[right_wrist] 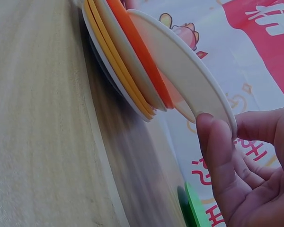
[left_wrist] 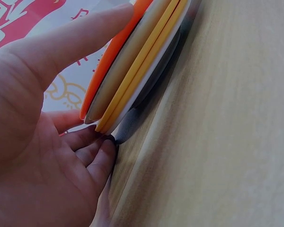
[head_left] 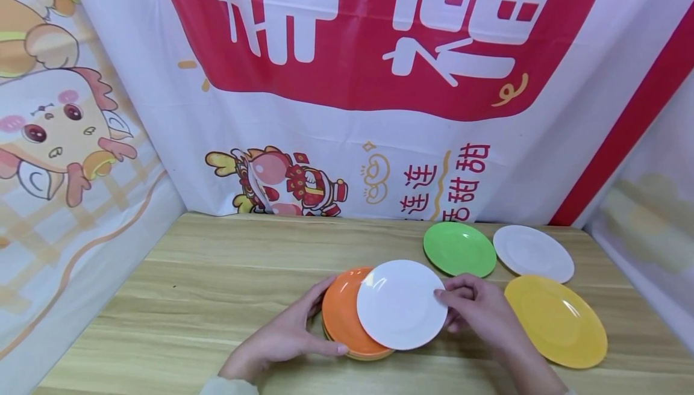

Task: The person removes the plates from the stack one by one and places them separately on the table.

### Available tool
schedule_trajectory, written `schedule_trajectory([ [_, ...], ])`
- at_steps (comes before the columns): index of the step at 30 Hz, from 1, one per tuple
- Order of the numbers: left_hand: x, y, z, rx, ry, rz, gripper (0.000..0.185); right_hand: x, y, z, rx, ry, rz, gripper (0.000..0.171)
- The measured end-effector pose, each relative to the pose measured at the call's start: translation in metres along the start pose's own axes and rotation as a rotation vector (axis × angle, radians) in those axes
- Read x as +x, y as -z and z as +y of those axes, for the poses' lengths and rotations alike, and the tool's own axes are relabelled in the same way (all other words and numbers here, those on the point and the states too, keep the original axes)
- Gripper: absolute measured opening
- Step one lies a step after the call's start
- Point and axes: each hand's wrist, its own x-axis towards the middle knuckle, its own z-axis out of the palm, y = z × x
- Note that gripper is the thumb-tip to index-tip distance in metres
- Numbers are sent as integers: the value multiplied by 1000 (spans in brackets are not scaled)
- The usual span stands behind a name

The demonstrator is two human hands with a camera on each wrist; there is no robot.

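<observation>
A white plate (head_left: 402,304) is pinched at its right rim by my right hand (head_left: 479,311), thumb on top and fingers below. Its left part overlaps an orange plate (head_left: 338,311), the top one of a stack of plates (left_wrist: 146,66). Tilted in the right wrist view, the white plate (right_wrist: 180,61) rises away from the stack on the hand's side. My left hand (head_left: 287,332) cups the left side of the stack, thumb at the near edge and fingers round the far side. Under the orange plate, cream, yellow and white rims show in the left wrist view.
Right of the stack, a green plate (head_left: 459,249) and another white plate (head_left: 534,253) lie near the back edge of the wooden table (head_left: 217,262). A yellow plate (head_left: 555,321) lies nearer, beside the right forearm. Printed cloth (head_left: 303,112) hangs behind the table.
</observation>
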Motion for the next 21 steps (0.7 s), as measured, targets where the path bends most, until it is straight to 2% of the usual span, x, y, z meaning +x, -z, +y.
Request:
schedule_trajectory([
  [10,-1,-1,-1,-2,-26,-5,118,3,8,1,20,1,-4,38],
  [21,-1,-2,1,0,-10,-3,116,5,26,2,11,-4,7,40],
])
